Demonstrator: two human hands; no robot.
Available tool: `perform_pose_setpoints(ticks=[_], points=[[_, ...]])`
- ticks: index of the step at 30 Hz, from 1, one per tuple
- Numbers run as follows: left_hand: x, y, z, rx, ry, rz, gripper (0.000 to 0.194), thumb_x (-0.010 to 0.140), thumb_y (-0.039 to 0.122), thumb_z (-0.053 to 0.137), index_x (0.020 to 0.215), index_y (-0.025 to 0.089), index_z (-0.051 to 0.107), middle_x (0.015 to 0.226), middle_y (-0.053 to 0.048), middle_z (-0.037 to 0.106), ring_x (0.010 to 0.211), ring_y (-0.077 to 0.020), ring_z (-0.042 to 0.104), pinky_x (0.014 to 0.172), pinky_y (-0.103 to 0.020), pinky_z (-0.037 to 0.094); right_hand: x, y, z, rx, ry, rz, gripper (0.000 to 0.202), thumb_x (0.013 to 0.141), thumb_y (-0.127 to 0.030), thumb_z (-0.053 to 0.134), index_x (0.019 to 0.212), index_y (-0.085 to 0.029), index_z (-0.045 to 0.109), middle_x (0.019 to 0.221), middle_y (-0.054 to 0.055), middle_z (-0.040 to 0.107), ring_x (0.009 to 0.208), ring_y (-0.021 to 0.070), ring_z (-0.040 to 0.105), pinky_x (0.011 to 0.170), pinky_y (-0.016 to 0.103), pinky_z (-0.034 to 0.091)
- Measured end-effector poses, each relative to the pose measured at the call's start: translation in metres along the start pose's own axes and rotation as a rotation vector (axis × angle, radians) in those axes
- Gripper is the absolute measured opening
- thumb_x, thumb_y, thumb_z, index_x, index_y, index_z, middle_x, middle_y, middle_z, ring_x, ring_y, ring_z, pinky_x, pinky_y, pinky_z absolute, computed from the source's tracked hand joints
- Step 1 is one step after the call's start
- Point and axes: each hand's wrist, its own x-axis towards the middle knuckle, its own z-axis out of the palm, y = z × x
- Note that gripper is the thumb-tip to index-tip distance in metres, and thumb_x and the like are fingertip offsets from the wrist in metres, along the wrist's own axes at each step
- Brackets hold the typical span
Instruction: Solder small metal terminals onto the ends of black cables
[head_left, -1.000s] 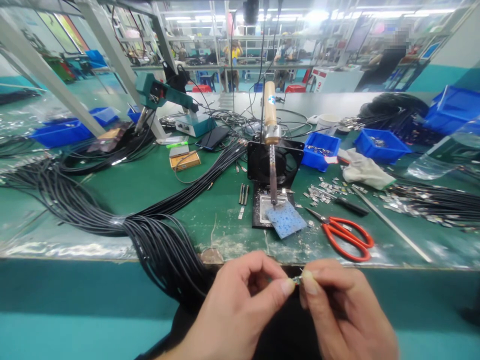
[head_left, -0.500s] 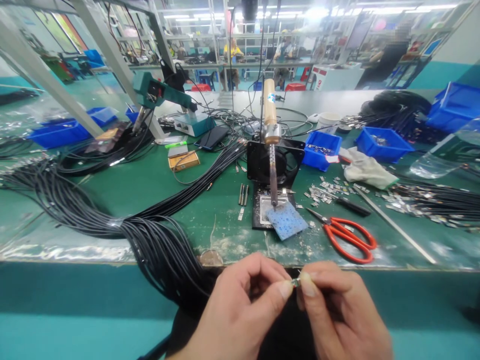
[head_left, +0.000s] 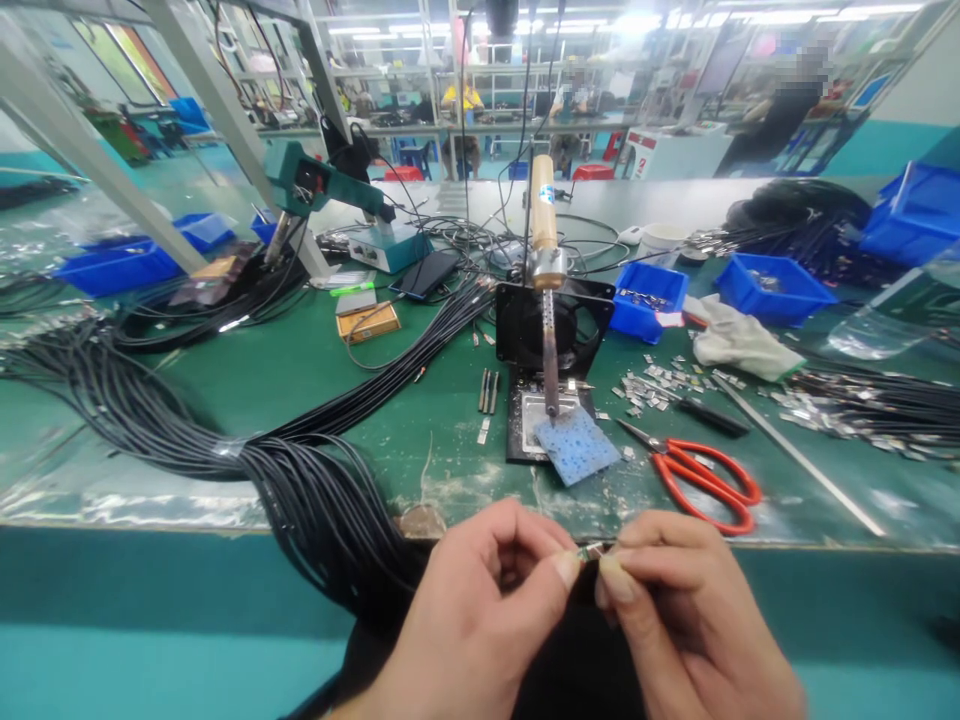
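At the bench's front edge, my left hand point(head_left: 495, 590) is closed, its thumb and forefinger pinching a small metal connector with a green part point(head_left: 589, 552). My right hand point(head_left: 679, 600) is also closed, thumb against fingers, just beside the connector's right end. What those fingertips grip, if anything, is too small and hidden to make out. Beyond my hands, a wooden-handled soldering iron point(head_left: 550, 270) points down toward a blue sponge point(head_left: 577, 446). Red-handled scissors point(head_left: 705, 480) lie to the right of the sponge.
A thick bundle of black cables point(head_left: 322, 510) hangs over the front edge at left. A black fan point(head_left: 514, 325) stands behind the iron. Small metal parts point(head_left: 649, 385), a blue bin point(head_left: 646, 300), a white glove point(head_left: 742, 340) and a thin rod point(head_left: 802, 455) lie at right.
My right fingertips have drawn slightly away from the connector, which shows more between my hands. The left hand has shifted slightly up and left, still pinching it.
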Motion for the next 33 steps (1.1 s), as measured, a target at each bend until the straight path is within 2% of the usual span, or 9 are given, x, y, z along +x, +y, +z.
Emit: perform_pose_setpoints(ticks=[5, 8, 13, 17, 26, 33], points=[[0.004, -0.001, -0.001, 0.002, 0.013, 0.013, 0.019, 0.091, 0.03, 0.071, 0.077, 0.019, 0.063, 0.088, -0.002, 0.07, 0.081, -0.0162, 0.061, 0.075, -0.028, 0.049, 0.003, 0.007, 0.001, -0.064, -0.086, -0.04, 0.012, 0.098, -0.01, 0.056, 0.103, -0.02, 0.06, 0.109, 0.008, 0.056, 0.096, 0.0143, 0.065, 0.074, 0.022, 0.059], [0.007, -0.002, -0.004, 0.02, 0.026, 0.012, 0.019, 0.092, 0.03, 0.071, 0.078, 0.019, 0.064, 0.088, -0.001, 0.07, 0.079, -0.0153, 0.059, 0.073, -0.027, 0.048, 0.006, 0.008, -0.001, -0.098, -0.091, -0.084, 0.013, 0.097, -0.008, 0.059, 0.103, -0.02, 0.062, 0.107, 0.007, 0.059, 0.098, 0.0146, 0.065, 0.079, 0.023, 0.058], [0.015, 0.001, -0.007, 0.061, 0.062, 0.01, 0.018, 0.092, 0.029, 0.07, 0.079, 0.019, 0.064, 0.089, -0.001, 0.071, 0.079, -0.0154, 0.059, 0.074, -0.027, 0.047, 0.013, 0.007, -0.003, -0.177, -0.023, -0.044, 0.011, 0.095, -0.013, 0.067, 0.101, -0.022, 0.069, 0.104, 0.006, 0.062, 0.093, 0.0169, 0.067, 0.078, 0.027, 0.06], [0.024, 0.004, -0.009, 0.069, 0.059, 0.024, 0.018, 0.093, 0.028, 0.07, 0.078, 0.019, 0.064, 0.088, -0.001, 0.07, 0.081, -0.0159, 0.06, 0.074, -0.028, 0.047, 0.022, 0.006, 0.001, -0.148, 0.043, -0.002, 0.01, 0.093, -0.013, 0.069, 0.097, -0.023, 0.07, 0.105, 0.006, 0.065, 0.09, 0.0171, 0.069, 0.076, 0.027, 0.061], [0.042, 0.008, -0.013, 0.041, 0.057, 0.014, 0.019, 0.093, 0.03, 0.071, 0.08, 0.018, 0.065, 0.086, -0.001, 0.071, 0.079, -0.0153, 0.059, 0.075, -0.027, 0.048, 0.044, 0.013, 0.01, -0.099, 0.003, -0.081, 0.019, 0.088, -0.006, 0.072, 0.099, -0.021, 0.072, 0.108, 0.004, 0.074, 0.095, 0.015, 0.075, 0.089, 0.024, 0.061], [0.055, 0.014, -0.017, 0.08, 0.061, 0.019, 0.02, 0.095, 0.031, 0.07, 0.08, 0.019, 0.066, 0.088, -0.001, 0.073, 0.08, -0.0152, 0.062, 0.075, -0.026, 0.049, 0.054, 0.016, 0.015, -0.106, 0.02, -0.075, 0.016, 0.088, -0.008, 0.072, 0.098, -0.021, 0.074, 0.108, 0.005, 0.076, 0.095, 0.0167, 0.076, 0.089, 0.026, 0.062]])
